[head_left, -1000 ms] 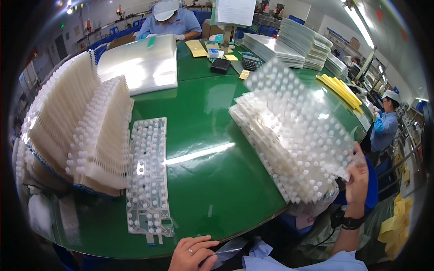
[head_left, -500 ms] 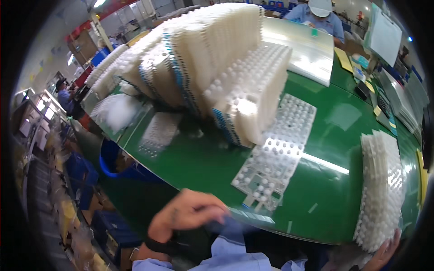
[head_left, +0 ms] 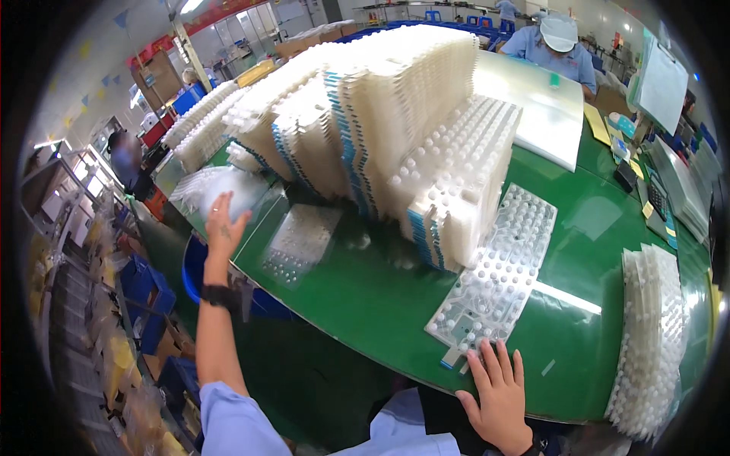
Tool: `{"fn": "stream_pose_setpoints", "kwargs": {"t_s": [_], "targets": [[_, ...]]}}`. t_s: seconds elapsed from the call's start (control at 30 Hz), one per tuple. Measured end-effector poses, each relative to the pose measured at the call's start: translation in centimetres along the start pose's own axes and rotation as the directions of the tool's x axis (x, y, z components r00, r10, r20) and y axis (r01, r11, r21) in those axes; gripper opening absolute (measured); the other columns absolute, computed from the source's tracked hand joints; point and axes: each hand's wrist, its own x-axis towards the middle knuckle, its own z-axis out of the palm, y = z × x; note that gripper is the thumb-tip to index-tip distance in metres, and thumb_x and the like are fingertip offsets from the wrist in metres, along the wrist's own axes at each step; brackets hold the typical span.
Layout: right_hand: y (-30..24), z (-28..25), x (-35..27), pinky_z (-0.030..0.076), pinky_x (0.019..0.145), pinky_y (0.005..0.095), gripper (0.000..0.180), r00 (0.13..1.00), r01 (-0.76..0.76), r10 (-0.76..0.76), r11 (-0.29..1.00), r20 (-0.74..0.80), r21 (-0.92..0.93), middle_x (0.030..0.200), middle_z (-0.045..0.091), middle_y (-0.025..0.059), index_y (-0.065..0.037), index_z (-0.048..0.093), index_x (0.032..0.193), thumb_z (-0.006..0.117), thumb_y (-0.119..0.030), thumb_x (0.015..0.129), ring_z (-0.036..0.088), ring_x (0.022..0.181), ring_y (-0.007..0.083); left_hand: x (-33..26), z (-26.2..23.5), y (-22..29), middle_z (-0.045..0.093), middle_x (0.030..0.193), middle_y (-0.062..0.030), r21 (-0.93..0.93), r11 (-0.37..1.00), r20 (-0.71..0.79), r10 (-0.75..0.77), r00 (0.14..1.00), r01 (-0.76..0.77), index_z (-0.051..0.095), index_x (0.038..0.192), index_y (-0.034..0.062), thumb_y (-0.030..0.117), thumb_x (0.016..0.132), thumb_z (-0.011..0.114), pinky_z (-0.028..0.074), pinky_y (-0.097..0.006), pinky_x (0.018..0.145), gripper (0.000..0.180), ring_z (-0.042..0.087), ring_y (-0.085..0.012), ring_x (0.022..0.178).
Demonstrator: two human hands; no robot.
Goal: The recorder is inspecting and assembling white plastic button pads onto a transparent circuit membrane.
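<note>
My left hand (head_left: pixel 223 229) reaches to the table's left edge, its fingers apart and touching or just in front of a whitish, cloudy bundle (head_left: pixel 232 190); contact cannot be made out. Nothing shows in its grasp. My right hand (head_left: pixel 498 397) lies with spread fingers at the near edge of the table, its fingertips at the lower end of a clear sheet with rows of white domes (head_left: pixel 490 277). A short connector tail (head_left: pixel 451 357) sticks out of that sheet beside the fingers. A smaller translucent dotted sheet (head_left: pixel 303 234) lies between the hands, farther in.
Tall stacks of domed white sheets (head_left: pixel 411 83) with blue-tipped edges fill the far middle of the green table (head_left: pixel 365 319). Another stack (head_left: pixel 650 334) stands at the right. A blue bin (head_left: pixel 196 266) sits below the left edge. A co-worker (head_left: pixel 559 49) sits across.
My left hand has swung out from near my body to the far left. The right hand has left the right-hand stack and come to the dome sheet's near end. The view has shifted.
</note>
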Motion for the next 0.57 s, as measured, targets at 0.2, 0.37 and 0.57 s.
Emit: {"fn": "stream_pose_setpoints", "kwargs": {"t_s": [0.2,0.37,0.57], "targets": [[0.0,0.0,0.0,0.016,0.116,0.0558,0.061,0.998,-0.056,0.056,0.998,0.009,-0.027,0.149,0.040,0.0188,-0.007,0.049,0.139,0.066,-0.029,0.084,0.031,0.141,0.0413,-5.1,-0.2,14.5,0.065,0.118,-0.0236,-0.482,0.867,0.378,0.077,0.922,0.126,0.068,0.110,-0.0027,0.029,0.082,0.070,0.043,-0.043,0.102,0.042,0.061,-0.0371,0.113],[0.0,-0.6,-0.3,0.017,0.115,0.0551,0.053,0.998,-0.067,0.066,0.993,0.013,0.098,0.146,0.045,0.0162,-0.007,0.055,0.131,0.068,-0.025,0.082,0.034,0.139,0.0400,-5.6,-4.1,15.1,0.068,0.113,-0.0210,-0.396,0.917,0.285,0.086,0.955,0.035,0.069,0.106,-0.0027,0.025,0.082,0.071,0.046,-0.044,0.096,0.037,0.063,-0.0372,0.107],[3.2,-2.9,-3.8,0.026,0.113,0.0524,0.052,0.945,-0.102,0.205,0.925,-0.253,0.365,0.137,0.053,0.0164,-0.006,0.060,0.124,0.069,-0.035,0.082,0.042,0.134,0.0376,-7.3,-12.6,26.1,0.069,0.113,-0.0170,-0.667,0.742,0.262,0.326,0.909,-0.074,0.069,0.108,0.0005,0.022,0.078,0.077,0.045,-0.043,0.097,0.038,0.063,-0.0332,0.109]]}}
